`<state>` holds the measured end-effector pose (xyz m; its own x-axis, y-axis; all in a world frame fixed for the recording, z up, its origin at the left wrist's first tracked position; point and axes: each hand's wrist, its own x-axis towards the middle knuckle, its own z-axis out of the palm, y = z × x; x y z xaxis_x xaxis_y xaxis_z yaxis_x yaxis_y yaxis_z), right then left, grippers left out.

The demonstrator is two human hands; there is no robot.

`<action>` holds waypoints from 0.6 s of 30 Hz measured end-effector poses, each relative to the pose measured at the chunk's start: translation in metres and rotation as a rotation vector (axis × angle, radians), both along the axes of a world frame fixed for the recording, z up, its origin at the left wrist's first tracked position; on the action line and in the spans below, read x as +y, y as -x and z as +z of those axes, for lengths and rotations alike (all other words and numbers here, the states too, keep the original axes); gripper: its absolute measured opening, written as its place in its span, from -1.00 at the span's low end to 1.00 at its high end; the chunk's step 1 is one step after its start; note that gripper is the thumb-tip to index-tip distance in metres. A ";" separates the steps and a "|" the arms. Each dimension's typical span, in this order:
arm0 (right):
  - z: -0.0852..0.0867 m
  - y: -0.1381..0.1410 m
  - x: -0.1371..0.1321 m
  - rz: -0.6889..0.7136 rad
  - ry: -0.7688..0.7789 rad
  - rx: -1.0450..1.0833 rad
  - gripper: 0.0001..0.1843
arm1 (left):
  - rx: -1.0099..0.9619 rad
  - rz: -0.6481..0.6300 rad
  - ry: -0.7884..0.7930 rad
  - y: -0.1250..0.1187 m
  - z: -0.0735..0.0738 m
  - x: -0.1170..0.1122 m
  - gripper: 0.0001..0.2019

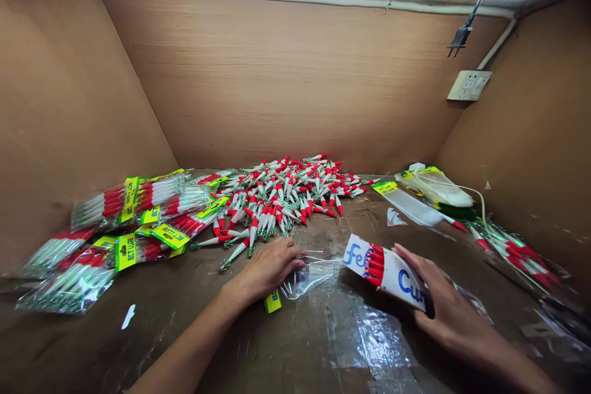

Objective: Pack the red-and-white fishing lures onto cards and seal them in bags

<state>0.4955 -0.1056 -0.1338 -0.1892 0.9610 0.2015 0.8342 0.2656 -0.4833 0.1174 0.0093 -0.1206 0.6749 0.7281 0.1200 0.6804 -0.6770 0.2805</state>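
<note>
My left hand [272, 266] is closed on a clear plastic bag [305, 283], whose open end faces right. A yellow-green header label [273, 301] pokes out below that hand. In my right hand [441, 301], thumb and fingers grip a white holder [392, 286] marked with blue handwriting. Several red-tipped squid-jig lures [375, 265] lie side by side in the holder, close to the bag's mouth but apart from it. Beyond both hands spreads a heap of loose red and white lures [281, 194].
Packed lure bags [161, 197] with yellow labels are stacked at left. Flat bags [438, 188] lie back right, near more lures [526, 255] and a white cord. Clear tape [378, 338] covers the table front. A plug [459, 40] hangs above a wall socket [470, 85].
</note>
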 end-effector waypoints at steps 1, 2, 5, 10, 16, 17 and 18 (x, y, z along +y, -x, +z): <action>0.003 0.001 0.001 0.039 0.014 0.005 0.02 | 0.001 -0.007 -0.012 -0.001 -0.001 0.000 -0.75; 0.006 0.003 0.002 0.073 0.032 0.013 0.01 | -0.002 -0.011 -0.025 -0.002 -0.001 -0.001 -0.74; 0.014 0.010 0.006 0.104 0.106 0.077 -0.02 | -0.027 0.011 -0.119 -0.005 0.001 -0.002 -0.75; 0.018 0.010 0.006 0.085 0.268 0.293 -0.05 | -0.096 0.065 -0.415 -0.007 0.011 -0.004 -0.69; 0.030 -0.001 0.001 0.165 0.299 0.440 -0.05 | -0.151 -0.077 -0.670 -0.013 0.020 -0.018 -0.64; 0.034 -0.002 -0.001 0.160 0.301 0.414 -0.06 | -0.165 -0.107 -0.700 -0.016 0.019 -0.022 -0.64; 0.037 -0.002 -0.003 0.151 0.307 0.379 -0.06 | -0.174 -0.134 -0.723 -0.019 0.018 -0.025 -0.64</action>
<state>0.4972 -0.1082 -0.0968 -0.2989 0.9543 -0.0045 0.5481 0.1678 -0.8194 0.1367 -0.0159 -0.1027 0.6798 0.3406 0.6495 0.5656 -0.8072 -0.1687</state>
